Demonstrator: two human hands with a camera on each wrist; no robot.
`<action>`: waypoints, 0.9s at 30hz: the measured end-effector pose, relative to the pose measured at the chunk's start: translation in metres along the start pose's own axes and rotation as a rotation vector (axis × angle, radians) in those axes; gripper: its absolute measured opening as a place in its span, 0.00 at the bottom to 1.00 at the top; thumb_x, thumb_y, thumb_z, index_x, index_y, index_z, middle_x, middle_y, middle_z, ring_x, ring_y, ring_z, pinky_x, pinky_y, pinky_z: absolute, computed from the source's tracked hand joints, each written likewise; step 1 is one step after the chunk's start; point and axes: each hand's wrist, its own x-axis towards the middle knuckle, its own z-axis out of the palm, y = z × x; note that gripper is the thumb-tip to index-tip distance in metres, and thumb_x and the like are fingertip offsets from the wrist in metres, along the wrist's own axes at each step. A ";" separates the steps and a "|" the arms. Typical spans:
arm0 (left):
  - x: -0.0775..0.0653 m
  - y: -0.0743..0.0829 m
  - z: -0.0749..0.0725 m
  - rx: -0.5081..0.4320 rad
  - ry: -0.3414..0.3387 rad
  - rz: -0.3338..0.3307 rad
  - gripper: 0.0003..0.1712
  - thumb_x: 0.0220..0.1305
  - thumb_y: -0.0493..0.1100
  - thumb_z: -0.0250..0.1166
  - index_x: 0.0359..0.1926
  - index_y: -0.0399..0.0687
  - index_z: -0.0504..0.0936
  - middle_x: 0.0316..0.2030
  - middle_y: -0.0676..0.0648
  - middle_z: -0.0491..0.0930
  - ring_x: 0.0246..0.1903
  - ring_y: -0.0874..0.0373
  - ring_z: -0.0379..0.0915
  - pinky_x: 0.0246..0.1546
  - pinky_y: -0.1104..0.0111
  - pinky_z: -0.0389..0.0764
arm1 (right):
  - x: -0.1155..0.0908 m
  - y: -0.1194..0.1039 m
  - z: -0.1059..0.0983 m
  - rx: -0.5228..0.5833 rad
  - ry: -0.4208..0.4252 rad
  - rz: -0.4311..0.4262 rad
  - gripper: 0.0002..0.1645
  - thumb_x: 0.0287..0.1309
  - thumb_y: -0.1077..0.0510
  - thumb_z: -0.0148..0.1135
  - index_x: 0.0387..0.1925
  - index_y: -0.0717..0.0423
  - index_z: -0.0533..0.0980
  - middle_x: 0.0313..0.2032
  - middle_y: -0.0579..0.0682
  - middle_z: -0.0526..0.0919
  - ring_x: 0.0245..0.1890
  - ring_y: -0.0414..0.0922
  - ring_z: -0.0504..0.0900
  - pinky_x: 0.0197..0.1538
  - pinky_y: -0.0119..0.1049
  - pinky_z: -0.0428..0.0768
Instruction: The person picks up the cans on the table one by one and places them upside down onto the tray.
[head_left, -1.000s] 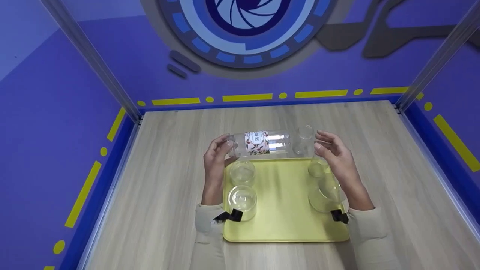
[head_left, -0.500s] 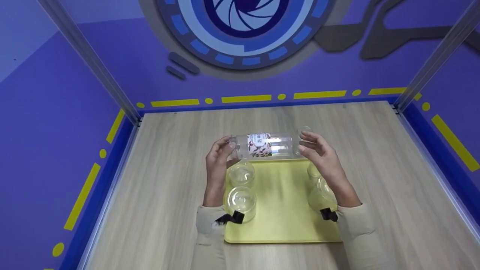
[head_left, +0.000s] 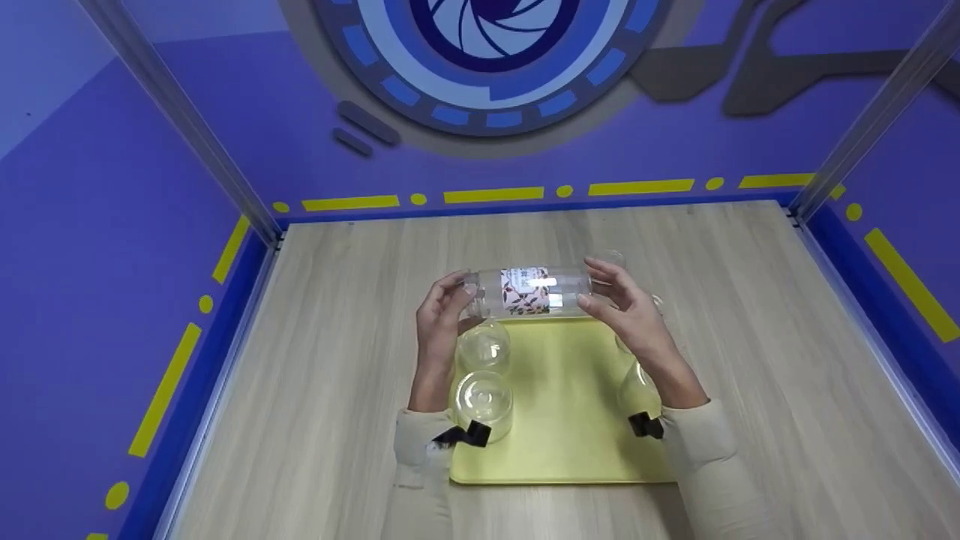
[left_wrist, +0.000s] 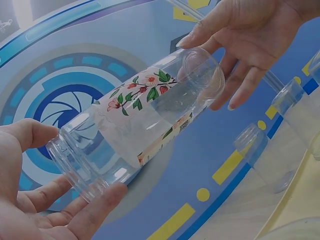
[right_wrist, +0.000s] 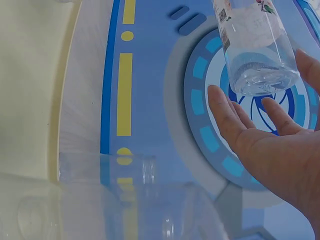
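Observation:
A clear bottle with a floral label lies sideways in the air above the far edge of a yellow tray. My left hand grips its neck end, thumb on one side and fingers on the other, as the left wrist view also shows. Around the bottle's base, my right hand has its fingers spread and loosely bent. In the right wrist view a gap shows between those fingers and the base; whether the thumb touches it, I cannot tell.
Two clear round containers stand on the tray's left side. Clear vessels at its right side are partly hidden by my right hand. Another clear vessel stands beyond the tray. Blue printed panels enclose the wooden table.
My right hand has moved left to the bottle's base, from a position well apart from it. The left hand and the bottle have shifted slightly right, and the bottle has turned a little about its length.

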 end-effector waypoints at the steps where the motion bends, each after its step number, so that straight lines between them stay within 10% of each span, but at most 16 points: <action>1: 0.000 0.000 0.000 0.001 -0.001 -0.001 0.24 0.71 0.42 0.67 0.63 0.36 0.80 0.50 0.43 0.84 0.49 0.49 0.82 0.44 0.57 0.88 | 0.000 0.000 0.001 0.000 -0.003 0.002 0.39 0.70 0.59 0.70 0.78 0.55 0.67 0.72 0.60 0.70 0.72 0.58 0.69 0.64 0.37 0.77; 27: -0.003 0.000 -0.003 0.041 -0.056 0.002 0.25 0.74 0.43 0.66 0.67 0.37 0.77 0.60 0.32 0.79 0.54 0.47 0.82 0.46 0.59 0.88 | -0.003 0.000 0.009 0.054 0.012 -0.049 0.37 0.67 0.65 0.70 0.74 0.58 0.69 0.67 0.58 0.75 0.63 0.54 0.76 0.57 0.37 0.81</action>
